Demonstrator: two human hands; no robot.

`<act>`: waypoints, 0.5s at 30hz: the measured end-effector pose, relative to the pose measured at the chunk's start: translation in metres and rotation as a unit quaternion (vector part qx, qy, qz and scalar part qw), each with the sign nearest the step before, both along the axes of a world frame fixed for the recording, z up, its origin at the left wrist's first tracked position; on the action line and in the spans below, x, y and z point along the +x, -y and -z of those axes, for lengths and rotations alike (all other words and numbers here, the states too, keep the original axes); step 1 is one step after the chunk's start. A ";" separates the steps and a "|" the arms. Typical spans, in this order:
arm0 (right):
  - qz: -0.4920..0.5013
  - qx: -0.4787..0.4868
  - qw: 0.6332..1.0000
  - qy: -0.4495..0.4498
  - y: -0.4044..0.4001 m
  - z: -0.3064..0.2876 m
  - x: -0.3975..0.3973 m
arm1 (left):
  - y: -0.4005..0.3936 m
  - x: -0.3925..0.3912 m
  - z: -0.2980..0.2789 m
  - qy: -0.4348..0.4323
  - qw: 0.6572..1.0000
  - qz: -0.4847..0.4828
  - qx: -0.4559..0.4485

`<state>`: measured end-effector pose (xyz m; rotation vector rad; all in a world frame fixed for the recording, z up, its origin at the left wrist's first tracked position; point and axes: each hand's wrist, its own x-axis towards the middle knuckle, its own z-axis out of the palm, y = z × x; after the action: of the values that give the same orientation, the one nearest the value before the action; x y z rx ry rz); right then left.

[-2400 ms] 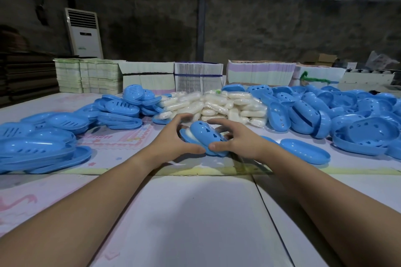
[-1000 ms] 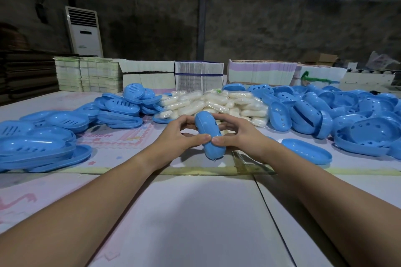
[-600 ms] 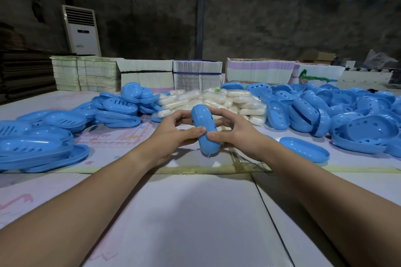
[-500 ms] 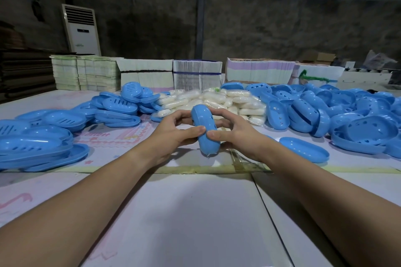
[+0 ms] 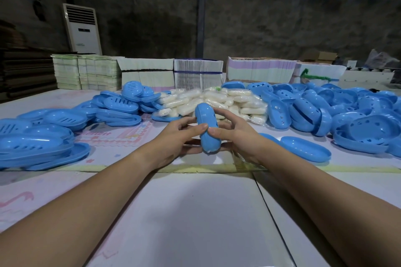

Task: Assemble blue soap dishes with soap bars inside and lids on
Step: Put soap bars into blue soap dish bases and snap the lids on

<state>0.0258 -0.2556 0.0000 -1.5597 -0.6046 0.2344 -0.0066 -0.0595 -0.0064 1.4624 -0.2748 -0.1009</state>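
Dish in hand: one closed blue dish (image 5: 207, 128) stands on end above the table (image 5: 191, 212), between both hands, just in front of the soap pile.
Left hand: the left hand (image 5: 173, 141) pinches the dish's left side, thumb tip on the near face, fingers curled behind.
Right hand: the right hand (image 5: 235, 136) pinches the right side, thumb meeting the left thumb near the dish's middle; the other fingers spread loosely past the far edge.
Soap: a sliver of white shows at the dish's lower end, so a bar seems to be inside; whether the lid is fully seated I cannot tell.
Done: this one unit looks all but finished, needing at most a last squeeze.
Finished stock: which dishes on the table are complete I cannot tell.
Left: plenty. A heap of wrapped soap bars (image 5: 219, 102) lies behind the hands, slotted lids (image 5: 117, 108) stacked left, holed trays (image 5: 325, 112) piled right, and a single shell (image 5: 306, 151) just beside the right wrist.
Judgement: early in the batch.
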 end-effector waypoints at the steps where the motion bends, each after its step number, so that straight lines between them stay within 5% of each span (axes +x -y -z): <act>1: 0.006 -0.005 1.000 0.008 0.000 0.000 0.000 | 0.000 -0.001 0.000 -0.005 1.000 0.008 -0.013; 15: 0.052 -0.050 0.994 0.083 -0.003 -0.011 -0.010 | 0.001 -0.002 -0.006 -0.005 0.997 0.008 -0.075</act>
<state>0.0160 -0.2531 0.0114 -1.7139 -0.6469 0.0570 -0.0086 -0.0610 -0.0007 1.3100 -0.2789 -0.0980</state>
